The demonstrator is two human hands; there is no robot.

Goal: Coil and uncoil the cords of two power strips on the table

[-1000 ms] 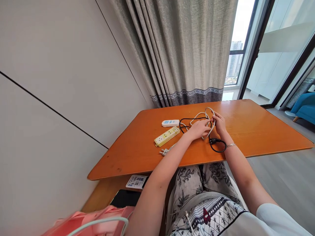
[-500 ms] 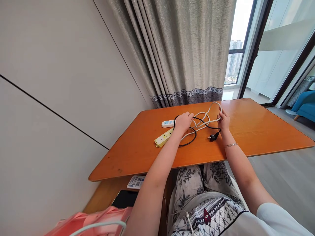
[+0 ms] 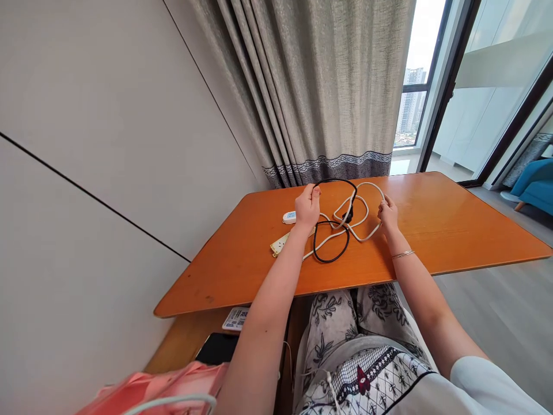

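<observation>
My left hand (image 3: 308, 206) is closed on a black power cord (image 3: 339, 180), which arcs to the right and loops down onto the table. Pinched in my right hand (image 3: 387, 213) is a loop of white cable (image 3: 372, 185). Between the hands the black and white cords cross in a tangle, with the black plug (image 3: 347, 215) hanging among the loops. Behind my left hand lies a white power strip (image 3: 289, 217), partly hidden. A yellowish power strip (image 3: 279, 245) sits nearer to me, partly covered by my left wrist.
The orange wooden table (image 3: 458, 225) has rounded corners. A grey curtain (image 3: 341, 86) hangs behind it. Below the left edge are a black phone (image 3: 217, 348), a white printed card (image 3: 235, 318) and a pink bag (image 3: 173, 389). A blue sofa (image 3: 533, 184) stands far right.
My left hand has moved slightly left and up, lifting the black cord into an arc. The black plug has shifted left from beside my right hand into the tangle.
</observation>
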